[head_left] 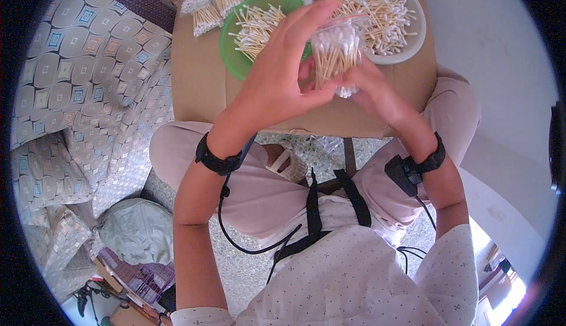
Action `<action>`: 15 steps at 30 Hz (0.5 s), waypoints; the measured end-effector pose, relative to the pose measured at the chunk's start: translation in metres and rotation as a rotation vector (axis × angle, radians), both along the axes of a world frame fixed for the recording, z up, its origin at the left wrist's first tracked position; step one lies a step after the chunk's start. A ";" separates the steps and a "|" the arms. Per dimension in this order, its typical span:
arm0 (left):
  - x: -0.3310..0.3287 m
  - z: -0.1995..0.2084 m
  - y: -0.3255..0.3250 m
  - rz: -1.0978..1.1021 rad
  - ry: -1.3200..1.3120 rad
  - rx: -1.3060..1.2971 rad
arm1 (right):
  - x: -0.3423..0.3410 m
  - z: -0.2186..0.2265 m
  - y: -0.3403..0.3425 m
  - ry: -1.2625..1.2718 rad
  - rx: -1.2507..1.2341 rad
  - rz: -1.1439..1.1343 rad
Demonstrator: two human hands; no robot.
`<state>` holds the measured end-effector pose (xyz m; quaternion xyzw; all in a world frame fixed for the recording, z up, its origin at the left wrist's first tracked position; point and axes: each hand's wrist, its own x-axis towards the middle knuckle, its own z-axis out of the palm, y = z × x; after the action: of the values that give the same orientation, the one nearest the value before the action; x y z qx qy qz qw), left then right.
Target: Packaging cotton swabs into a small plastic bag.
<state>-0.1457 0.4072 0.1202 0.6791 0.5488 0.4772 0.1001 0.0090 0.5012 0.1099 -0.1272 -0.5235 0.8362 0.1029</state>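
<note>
Left hand (282,69): fingers curved round the swab bag (335,55);
Right hand (377,90): fingers pinching its lower end;
Swab bag: between both hands' fingers; uneven squeezing could spill it, if unsealed;
Green bowl (229,61): beyond the left fingers.

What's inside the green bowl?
The green bowl holds a loose pile of cotton swabs with white tips and tan sticks. The left hand covers much of its right side, so swabs there, and any beneath the top ones, can't be seen.
</note>
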 end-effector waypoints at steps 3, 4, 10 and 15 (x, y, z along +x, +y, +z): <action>-0.001 -0.003 0.001 -0.037 -0.050 -0.058 | -0.001 -0.011 -0.004 -0.058 -0.009 -0.086; -0.001 -0.003 0.001 -0.042 -0.044 -0.077 | -0.002 -0.015 -0.002 -0.055 0.029 -0.075; -0.002 -0.004 0.002 0.006 -0.036 0.010 | 0.002 -0.008 -0.002 -0.118 0.100 0.016; -0.002 -0.012 0.007 0.007 -0.197 0.120 | 0.000 -0.007 -0.002 -0.114 0.037 0.045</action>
<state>-0.1480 0.4141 0.1083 0.6319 0.5089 0.5740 0.1112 0.0092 0.4991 0.1031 -0.1609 -0.5468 0.8197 0.0564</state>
